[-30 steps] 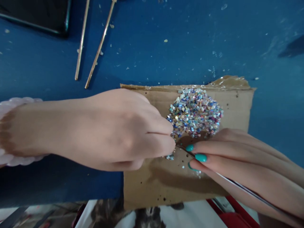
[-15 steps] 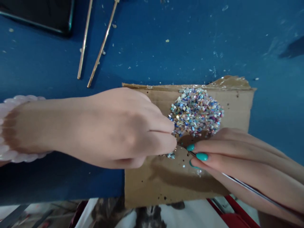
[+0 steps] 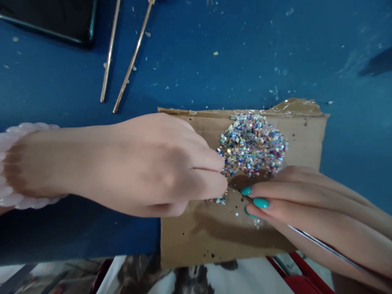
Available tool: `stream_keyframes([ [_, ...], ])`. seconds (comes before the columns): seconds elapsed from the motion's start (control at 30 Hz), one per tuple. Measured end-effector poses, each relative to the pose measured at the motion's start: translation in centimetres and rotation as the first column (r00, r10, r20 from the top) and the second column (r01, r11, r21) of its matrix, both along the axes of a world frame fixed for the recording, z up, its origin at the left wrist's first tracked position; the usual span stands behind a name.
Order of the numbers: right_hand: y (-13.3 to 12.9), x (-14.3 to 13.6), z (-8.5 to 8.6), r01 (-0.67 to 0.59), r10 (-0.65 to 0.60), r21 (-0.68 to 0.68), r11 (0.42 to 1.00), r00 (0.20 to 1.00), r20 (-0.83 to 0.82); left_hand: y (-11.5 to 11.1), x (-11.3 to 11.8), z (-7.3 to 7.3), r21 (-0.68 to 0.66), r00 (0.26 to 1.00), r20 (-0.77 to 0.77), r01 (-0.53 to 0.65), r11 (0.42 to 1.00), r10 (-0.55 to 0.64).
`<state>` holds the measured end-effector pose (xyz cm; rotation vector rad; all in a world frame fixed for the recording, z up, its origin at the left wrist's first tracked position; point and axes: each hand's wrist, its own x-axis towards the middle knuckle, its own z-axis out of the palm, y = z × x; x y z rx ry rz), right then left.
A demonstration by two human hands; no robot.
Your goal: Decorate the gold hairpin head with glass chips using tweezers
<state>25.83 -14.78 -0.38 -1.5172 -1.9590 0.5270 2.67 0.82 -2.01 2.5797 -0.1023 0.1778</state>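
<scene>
Both hands shown over cardboard (image 3: 190,245) on a blue table (image 3: 239,61). Against the view of one second ago, we find the scene displaced slightly in the frame but the hands scarcely altered relative to each other, which we read as fine work held steady at one spot. The right hand (image 3: 309,204) pinches a slender metal tool (image 3: 324,246), whose forward end runs to the left hand's fingers and is lost there. The left hand (image 3: 165,167) is curled, palm down; its fingertips are hidden, so we cannot tell whether it grips anything. The heap of glittering chips (image 3: 252,145) lies on the cardboard just beyond both hands, its outline unchanged; a small cluster (image 3: 220,200) shows beside the left hand.
</scene>
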Motion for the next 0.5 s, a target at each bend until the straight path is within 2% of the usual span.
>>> stream_keyframes([
  [0.13,0.28,0.4,0.23,-0.046,0.045,0.025,0.999,0.999,0.019,0.0,0.01,-0.05,0.006,1.0,0.007,-0.003,1.0,0.003],
  [0.3,0.39,0.0,0.21,0.012,-0.013,0.036,0.999,1.0,0.024,0.01,0.16,-0.04,0.009,1.0,0.001,-0.007,1.0,0.007],
  [0.5,0.47,-0.35,0.04,0.001,-0.002,0.033,0.999,1.0,0.025,0.03,0.12,0.02,0.017,1.0,0.0,-0.011,1.0,0.011],
])
